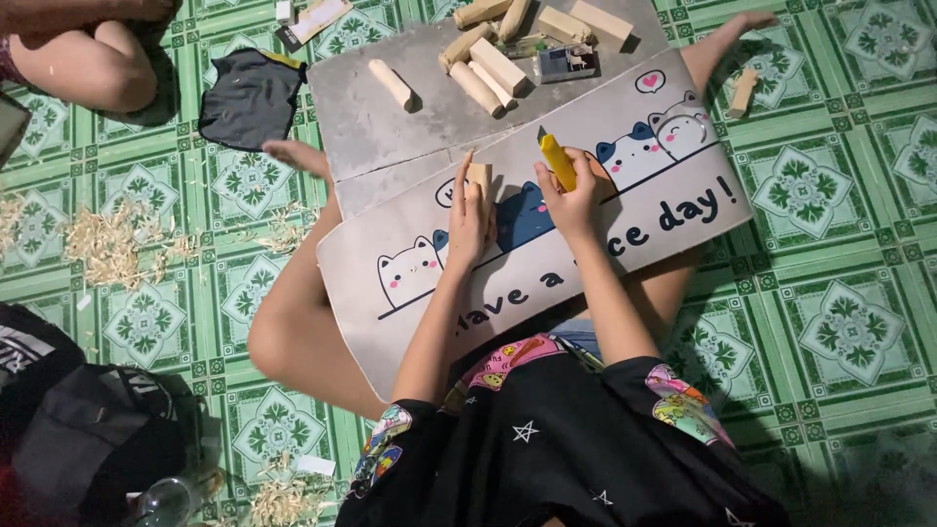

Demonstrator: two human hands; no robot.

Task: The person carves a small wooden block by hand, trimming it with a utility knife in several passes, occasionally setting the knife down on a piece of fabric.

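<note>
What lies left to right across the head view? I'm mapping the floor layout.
Wood shavings → dark cloth → left hand holding a wooden block → right hand holding a yellow tool → lone wooden piece.

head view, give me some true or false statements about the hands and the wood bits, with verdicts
1. The left hand holds a small wooden block against the board. True.
2. The right hand has its grip on a blue pen. False: it holds a yellow-handled tool.
3. Several wooden pieces lie on the grey sheet beyond the hands. True.
4. The floor is plain white. False: it is green patterned tile.
5. Wood shavings lie on the floor. True.
</note>
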